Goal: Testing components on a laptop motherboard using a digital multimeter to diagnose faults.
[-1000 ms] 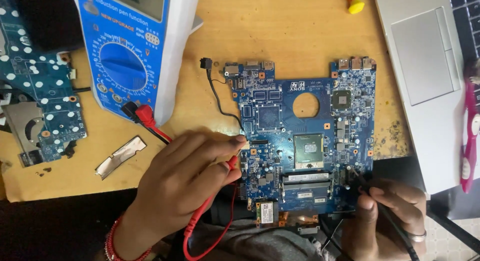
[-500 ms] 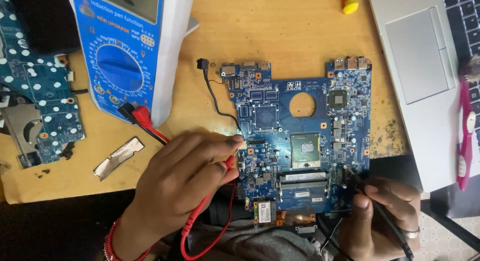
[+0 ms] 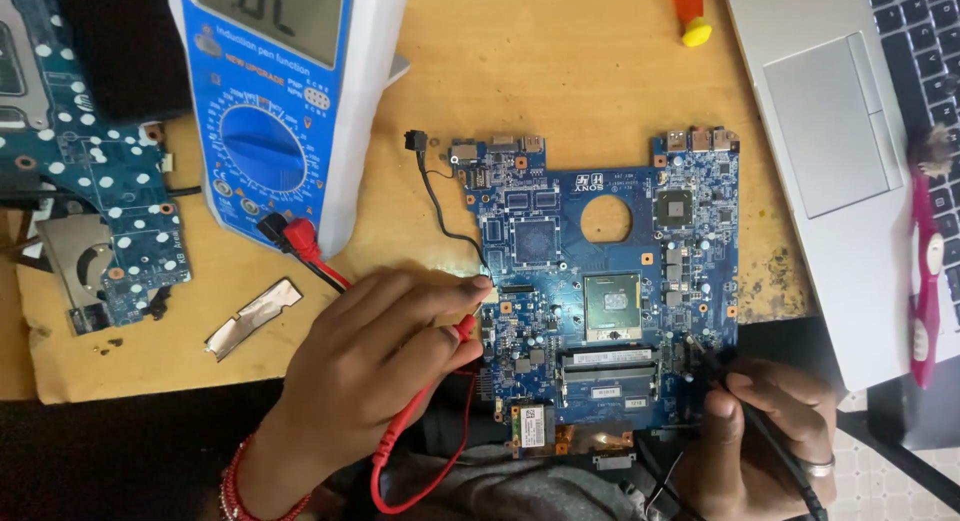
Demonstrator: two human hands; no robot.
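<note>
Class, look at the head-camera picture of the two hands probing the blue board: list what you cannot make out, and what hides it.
1. Red probe tip: hidden under the left hand.
2. Black probe tip: too small and dark against the board to see the contact point.
3. Meter top: cut off by the upper edge.
4. Laptop: cut off by the right edge.
5. Right hand: partly cut off by the bottom edge.

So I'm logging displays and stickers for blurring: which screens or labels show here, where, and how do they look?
Multimeter screen: top left, grey rectangle in a blue meter.
White sticker: on the small card at the blue motherboard's lower left edge, rectangular.
White strip label: memory slot, near the board's bottom.
</note>
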